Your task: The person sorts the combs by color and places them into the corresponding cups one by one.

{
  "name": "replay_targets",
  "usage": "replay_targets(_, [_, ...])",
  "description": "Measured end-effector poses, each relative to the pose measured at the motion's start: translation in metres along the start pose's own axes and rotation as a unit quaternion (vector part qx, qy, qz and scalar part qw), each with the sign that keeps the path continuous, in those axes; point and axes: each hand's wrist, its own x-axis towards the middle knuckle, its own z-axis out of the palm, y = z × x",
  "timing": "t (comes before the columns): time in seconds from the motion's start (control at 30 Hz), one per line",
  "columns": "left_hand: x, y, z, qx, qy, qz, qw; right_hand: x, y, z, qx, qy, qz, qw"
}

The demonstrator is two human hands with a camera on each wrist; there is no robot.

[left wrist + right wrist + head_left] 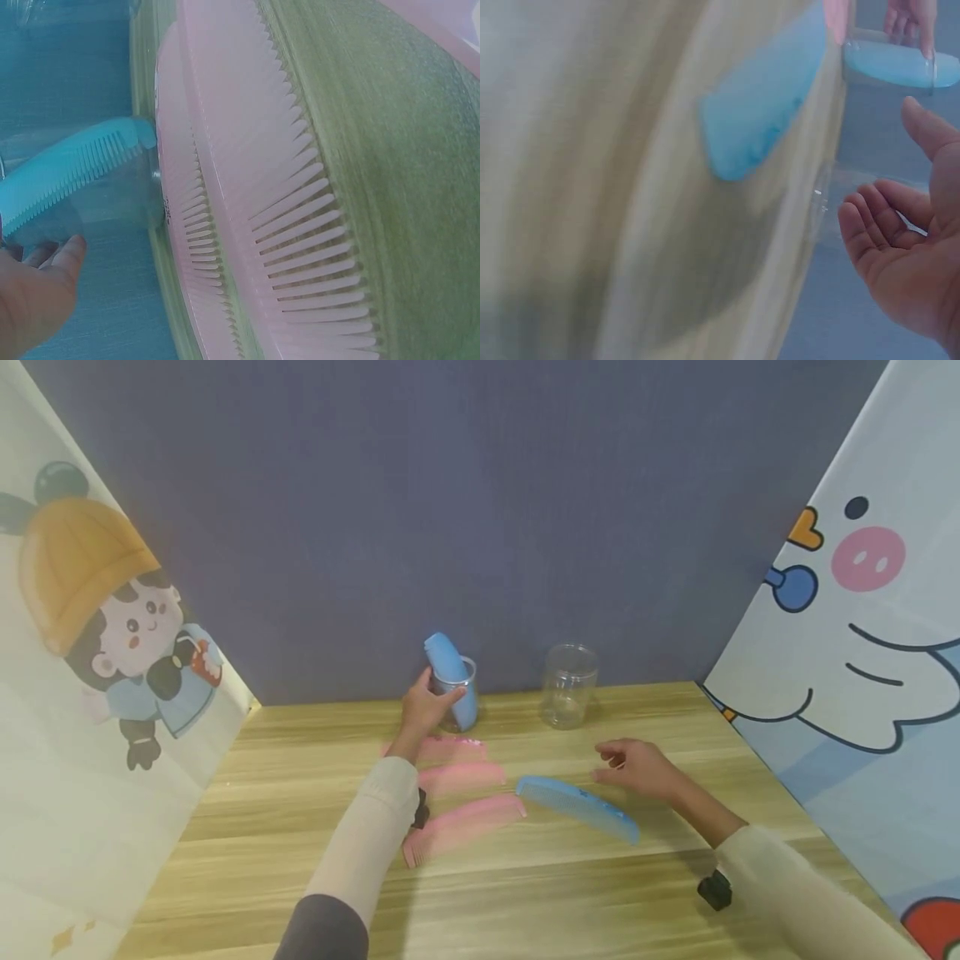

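Observation:
A blue comb [446,656] leans inside the left clear jar [472,681], its upper end sticking out above the rim. My left hand [427,706] holds this jar from the left, with the thumb across its front near the rim. In the left wrist view the comb's teeth [82,161] show through the jar wall. My right hand [637,766] hovers over the table with loosely bent fingers and nothing in them. Close beside it lies another blue comb [577,804]. Beyond that hand stands a second clear jar [570,685] with no comb inside.
Three pink combs lie on the wooden table [495,902] by my left forearm: a near one [468,817], a middle one [465,777] and a far one [457,747]. A dark panel [480,527] rises behind the jars. Printed cartoon panels flank both sides.

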Motion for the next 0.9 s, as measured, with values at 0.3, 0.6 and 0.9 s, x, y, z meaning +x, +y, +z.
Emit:
replay_targets(0.3, [0.001,0.0,0.002,0.007,0.0,0.007,0.9999,-0.021,0.011,0.022,-0.041,-0.022,-0.015,0.999])
replay_targets(0.6, [-0.003,0.001,0.002,0.001,-0.003,0.002,1.0,-0.034,0.015,0.031,-0.068,-0.045,-0.024,0.996])
replay_targets(0.9, [-0.002,0.002,0.0,0.003,-0.004,-0.004,1.0,-0.03,0.013,0.029,-0.057,-0.073,0.013,0.996])
